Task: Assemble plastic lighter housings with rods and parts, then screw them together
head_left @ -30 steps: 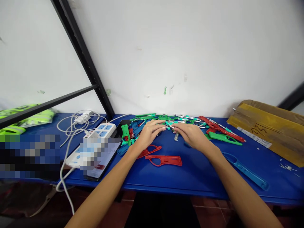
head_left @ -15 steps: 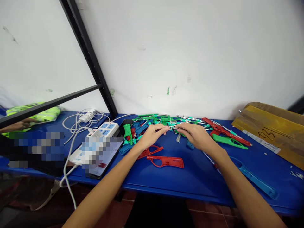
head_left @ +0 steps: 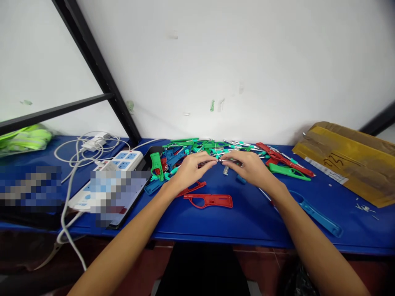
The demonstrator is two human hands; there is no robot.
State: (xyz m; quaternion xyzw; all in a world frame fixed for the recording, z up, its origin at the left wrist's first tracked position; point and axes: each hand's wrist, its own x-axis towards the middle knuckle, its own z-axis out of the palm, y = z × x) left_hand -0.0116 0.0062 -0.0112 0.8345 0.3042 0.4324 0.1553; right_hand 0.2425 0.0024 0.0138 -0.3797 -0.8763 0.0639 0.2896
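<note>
My left hand (head_left: 195, 166) and my right hand (head_left: 253, 169) meet over the blue table, fingertips almost touching. Both are closed in a pinch on a thin metal rod (head_left: 219, 160), mostly covered by the fingers. Just below the fingertips lies a small clear part (head_left: 226, 169). Behind the hands spreads a pile of green lighter parts (head_left: 212, 144), mixed with metal tubes. Nearer to me rests a red lighter casing half (head_left: 216, 200), and another red piece lies partly under my left wrist.
On the left are a white power strip (head_left: 125, 160), tangled white cables (head_left: 72, 164) and a phone (head_left: 129, 201). A taped cardboard box (head_left: 348, 160) sits at right. Red lighter casings (head_left: 277, 156), a green casing (head_left: 288, 171) and a blue casing half (head_left: 322, 216) lie near my right arm.
The view has shifted, so things appear further left and higher. My hands stay together at the same spot, fingers slightly rearranged on the rod. The other person's hand at far left is gone from view.
</note>
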